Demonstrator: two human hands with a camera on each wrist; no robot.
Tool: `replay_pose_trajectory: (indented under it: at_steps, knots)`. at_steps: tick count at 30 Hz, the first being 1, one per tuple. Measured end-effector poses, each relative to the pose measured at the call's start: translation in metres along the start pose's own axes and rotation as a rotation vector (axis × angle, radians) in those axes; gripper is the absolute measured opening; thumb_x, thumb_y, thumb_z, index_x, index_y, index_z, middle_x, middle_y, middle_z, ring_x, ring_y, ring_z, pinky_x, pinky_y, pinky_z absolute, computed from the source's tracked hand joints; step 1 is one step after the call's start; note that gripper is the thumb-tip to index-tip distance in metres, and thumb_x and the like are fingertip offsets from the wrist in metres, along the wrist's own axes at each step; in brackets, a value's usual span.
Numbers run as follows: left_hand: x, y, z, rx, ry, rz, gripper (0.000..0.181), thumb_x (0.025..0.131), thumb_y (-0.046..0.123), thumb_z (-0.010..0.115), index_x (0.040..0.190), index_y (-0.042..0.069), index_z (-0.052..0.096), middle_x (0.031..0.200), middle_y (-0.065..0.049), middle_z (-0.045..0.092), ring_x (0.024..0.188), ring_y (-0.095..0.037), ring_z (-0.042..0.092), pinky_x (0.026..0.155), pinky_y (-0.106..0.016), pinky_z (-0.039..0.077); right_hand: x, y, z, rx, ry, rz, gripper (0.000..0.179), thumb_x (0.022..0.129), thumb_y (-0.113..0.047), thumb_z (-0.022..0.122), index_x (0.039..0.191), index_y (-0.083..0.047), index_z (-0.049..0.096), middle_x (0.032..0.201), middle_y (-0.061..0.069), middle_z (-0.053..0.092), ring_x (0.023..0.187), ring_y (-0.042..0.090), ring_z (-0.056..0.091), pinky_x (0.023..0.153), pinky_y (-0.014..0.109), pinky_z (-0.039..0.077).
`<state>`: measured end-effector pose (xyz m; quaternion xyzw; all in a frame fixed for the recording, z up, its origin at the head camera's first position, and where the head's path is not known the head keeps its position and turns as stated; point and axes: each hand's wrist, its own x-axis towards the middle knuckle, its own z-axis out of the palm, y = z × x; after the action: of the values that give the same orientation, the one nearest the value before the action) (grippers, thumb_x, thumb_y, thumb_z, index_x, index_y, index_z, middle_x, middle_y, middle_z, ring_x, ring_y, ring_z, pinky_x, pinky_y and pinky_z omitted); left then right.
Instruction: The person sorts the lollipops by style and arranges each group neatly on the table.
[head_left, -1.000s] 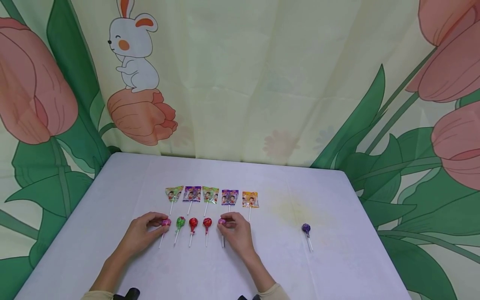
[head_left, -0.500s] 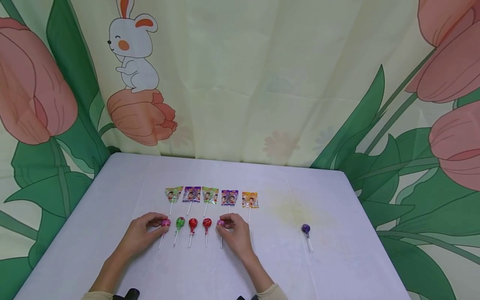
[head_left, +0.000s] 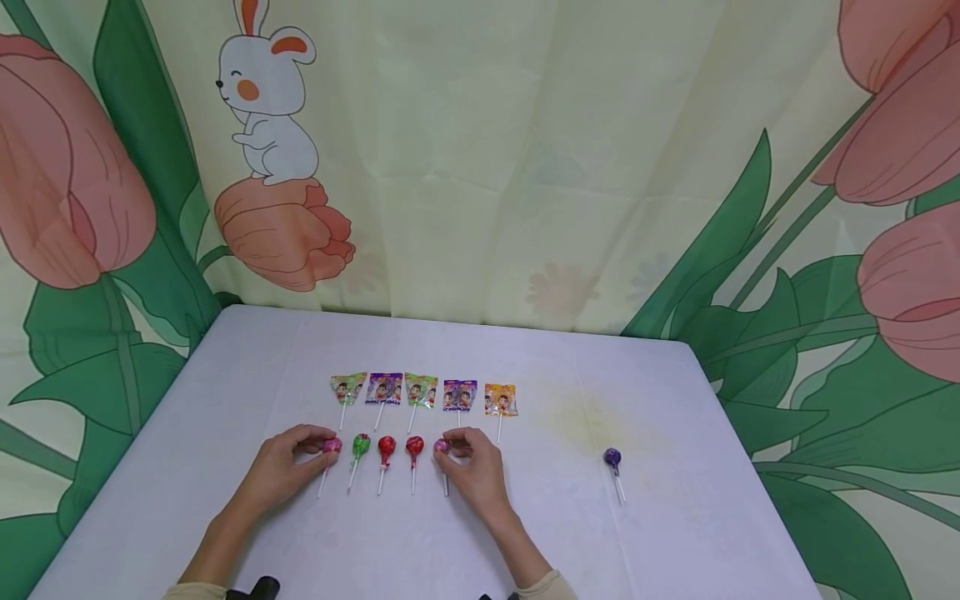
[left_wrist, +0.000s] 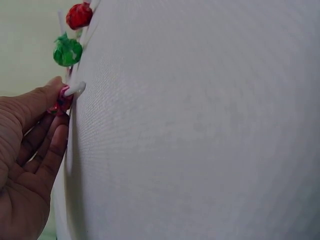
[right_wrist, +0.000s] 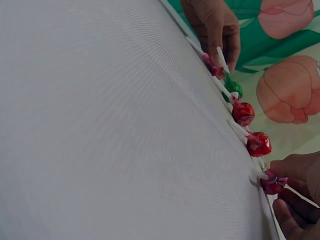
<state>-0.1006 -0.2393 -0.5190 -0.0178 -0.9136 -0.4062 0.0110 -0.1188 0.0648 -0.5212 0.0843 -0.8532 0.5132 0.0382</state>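
Observation:
My left hand [head_left: 288, 458] pinches the wrapped head of a pink lollipop [head_left: 332, 446] at the left end of the front row. At the row's right end, my right hand [head_left: 477, 471] pinches a second pink lollipop [head_left: 442, 447] by its head, the white stick pointing toward me. Between the hands lie a green lollipop [head_left: 361, 446] and two red lollipops, one left [head_left: 386, 448] and one right [head_left: 415, 447]. In the right wrist view, thumb and fingers close around the pink wrapper [right_wrist: 274, 183].
Behind them runs a row of flat-packed lollipops, from a green packet [head_left: 348, 388] to an orange packet [head_left: 501, 400]. A purple lollipop [head_left: 612, 458] lies alone on the right of the white-covered table [head_left: 675, 550]. A printed curtain [head_left: 480, 167] hangs behind the table.
My right hand and its pink lollipop have shifted very slightly. The left hand and the other lollipops stay in place.

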Motion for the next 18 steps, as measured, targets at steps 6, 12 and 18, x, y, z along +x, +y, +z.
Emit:
replay_pose_trajectory:
  at_steps: [6,12,18]
  knots:
    - [0.000,-0.002,0.000,-0.001,0.005,0.032,0.032,0.087,0.013,0.081,0.117,0.006,0.072,0.110,-0.005,0.073,0.097,-0.021,0.070,0.083,-0.021,0.057,-0.005,0.001,-0.007,-0.015,0.016,-0.005,0.026,0.084,-0.013,0.084,0.107,-0.007,0.073,0.102,0.005,0.071,0.090,0.021,0.069,0.083,0.030,0.060]
    - [0.000,-0.002,-0.001,-0.001,0.009,0.050,0.032,0.088,0.013,0.081,0.117,0.006,0.072,0.110,-0.006,0.073,0.096,-0.021,0.070,0.082,-0.024,0.058,-0.009,0.004,-0.016,-0.020,0.037,0.006,0.028,0.085,-0.014,0.084,0.109,-0.007,0.073,0.105,0.006,0.072,0.092,0.022,0.070,0.085,0.033,0.060]
    - [0.000,-0.001,0.000,0.010,0.015,0.039,0.031,0.088,0.014,0.081,0.117,0.007,0.072,0.109,-0.005,0.073,0.096,-0.020,0.069,0.082,-0.025,0.058,-0.013,0.009,-0.025,-0.032,0.052,0.018,0.027,0.085,-0.013,0.083,0.110,-0.008,0.073,0.107,0.005,0.073,0.093,0.021,0.070,0.084,0.032,0.060]
